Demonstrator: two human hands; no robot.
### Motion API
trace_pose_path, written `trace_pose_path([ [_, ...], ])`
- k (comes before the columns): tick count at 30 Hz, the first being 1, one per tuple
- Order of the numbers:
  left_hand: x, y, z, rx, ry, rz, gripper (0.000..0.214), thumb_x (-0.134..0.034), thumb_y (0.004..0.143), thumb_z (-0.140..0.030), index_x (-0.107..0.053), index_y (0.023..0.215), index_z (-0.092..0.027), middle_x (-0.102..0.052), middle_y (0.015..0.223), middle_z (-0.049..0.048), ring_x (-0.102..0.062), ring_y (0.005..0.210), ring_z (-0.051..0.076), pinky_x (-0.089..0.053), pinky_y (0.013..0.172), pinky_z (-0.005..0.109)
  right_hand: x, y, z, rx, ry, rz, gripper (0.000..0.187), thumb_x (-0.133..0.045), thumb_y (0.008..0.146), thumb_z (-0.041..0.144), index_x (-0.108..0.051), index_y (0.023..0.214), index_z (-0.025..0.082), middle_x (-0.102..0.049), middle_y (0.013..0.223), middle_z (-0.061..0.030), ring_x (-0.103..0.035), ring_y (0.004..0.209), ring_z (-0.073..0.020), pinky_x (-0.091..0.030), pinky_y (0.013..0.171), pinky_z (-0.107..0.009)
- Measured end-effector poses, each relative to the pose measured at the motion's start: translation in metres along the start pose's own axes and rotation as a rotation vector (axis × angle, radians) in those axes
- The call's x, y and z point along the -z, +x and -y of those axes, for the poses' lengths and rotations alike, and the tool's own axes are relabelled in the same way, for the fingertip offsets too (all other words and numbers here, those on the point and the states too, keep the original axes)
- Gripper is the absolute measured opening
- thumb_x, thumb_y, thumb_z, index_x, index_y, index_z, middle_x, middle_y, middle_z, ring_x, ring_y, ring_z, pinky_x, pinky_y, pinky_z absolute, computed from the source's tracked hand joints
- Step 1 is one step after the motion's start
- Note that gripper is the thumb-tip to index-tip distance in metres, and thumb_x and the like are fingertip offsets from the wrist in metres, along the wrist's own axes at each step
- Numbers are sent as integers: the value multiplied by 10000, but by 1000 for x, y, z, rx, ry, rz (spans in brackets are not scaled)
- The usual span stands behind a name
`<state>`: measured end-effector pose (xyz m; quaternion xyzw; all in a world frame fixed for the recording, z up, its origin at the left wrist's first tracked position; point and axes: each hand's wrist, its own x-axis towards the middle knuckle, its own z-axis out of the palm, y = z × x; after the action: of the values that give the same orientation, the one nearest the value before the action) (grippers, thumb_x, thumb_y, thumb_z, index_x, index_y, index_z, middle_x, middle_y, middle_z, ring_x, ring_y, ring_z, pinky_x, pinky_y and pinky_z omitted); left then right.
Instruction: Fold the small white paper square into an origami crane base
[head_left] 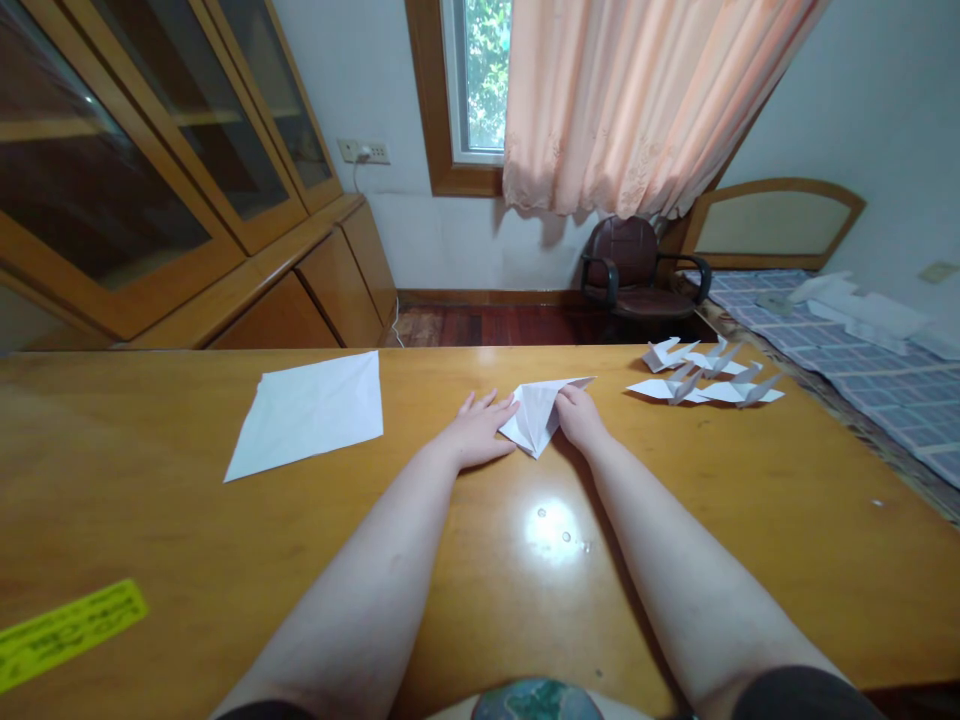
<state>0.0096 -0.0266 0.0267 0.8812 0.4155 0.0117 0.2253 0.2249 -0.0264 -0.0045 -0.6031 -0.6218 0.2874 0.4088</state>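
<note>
A partly folded white paper (541,412), shaped like a kite with a pointed flap toward the right, lies on the wooden table (480,520) in front of me. My left hand (480,430) rests flat beside its left edge, fingers stretched out and touching the paper. On the paper's right side my right hand (579,415) has its fingers curled and pinched on the fold. A flat stack of white square paper (311,410) lies to the left of my hands.
Several finished folded paper cranes (705,375) sit at the table's far right. A yellow-green label (67,630) lies at the near left. Beyond the table are a wooden glass-door cabinet (150,170), a dark armchair (637,270), a curtained window and a bed (862,350).
</note>
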Motion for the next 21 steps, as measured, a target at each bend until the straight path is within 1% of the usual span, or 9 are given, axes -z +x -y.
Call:
trace_pose_path([
  [2,0,0,0,2,-17,0,774,-542,824,-548,-292,1507,-286,-229,1595,20,-119,1484,300,-6,1186,548,1,1,-2,-66,67,-149,367,-390,871,395,-628,700,174,-674,743,-47,-601,734,-204,-462,691,-305],
  [3,0,0,0,7,-24,-5,767,-529,830,-569,-301,1504,-284,-227,1596,22,-124,1483,298,-9,1187,544,2,1,-2,-84,88,-198,411,-388,878,460,-601,669,177,-644,696,-33,-576,690,-188,-446,662,-293],
  [6,-1,1,1,28,-31,-20,692,-495,865,-549,-343,1485,-281,-251,1590,23,-150,1479,282,-27,1189,538,3,1,-1,-123,63,-269,483,-426,857,577,-548,603,184,-576,598,-8,-523,605,-160,-406,603,-274],
  [7,-1,2,2,31,-30,-22,672,-497,871,-532,-357,1478,-282,-262,1587,22,-157,1478,276,-35,1190,537,3,1,0,-138,25,-271,465,-475,836,575,-551,596,184,-578,590,-8,-524,599,-160,-402,595,-273],
  [9,-2,3,3,31,-22,-24,663,-522,862,-518,-376,1467,-289,-278,1583,21,-166,1476,273,-47,1192,533,3,1,2,-164,-47,-239,364,-591,779,511,-609,642,174,-639,649,-26,-568,637,-176,-417,610,-275],
  [12,-3,3,4,24,1,-31,682,-550,845,-521,-376,1466,-297,-282,1583,24,-170,1475,278,-61,1194,529,3,2,3,-204,-77,-173,223,-658,731,373,-698,806,166,-726,832,-67,-649,769,-215,-464,672,-285],
  [14,-4,3,3,9,17,-31,666,-544,852,-516,-381,1463,-309,-281,1583,22,-170,1475,279,-66,1192,531,3,2,3,-225,-92,-165,219,-666,717,313,-714,870,164,-740,898,-82,-670,822,-230,-484,708,-297],
  [17,-4,3,4,-6,37,-27,617,-528,868,-497,-406,1448,-329,-277,1584,18,-179,1473,281,-74,1186,543,4,2,3,-210,-130,-145,241,-686,702,279,-720,911,166,-742,919,-83,-675,832,-235,-496,738,-315],
  [21,-6,5,6,66,58,-76,576,-502,890,-465,-411,1443,-330,-314,1569,24,-212,1462,287,-83,1173,579,3,3,3,-181,-154,-87,299,-710,690,245,-707,980,167,-732,934,-76,-665,811,-221,-500,736,-323],
])
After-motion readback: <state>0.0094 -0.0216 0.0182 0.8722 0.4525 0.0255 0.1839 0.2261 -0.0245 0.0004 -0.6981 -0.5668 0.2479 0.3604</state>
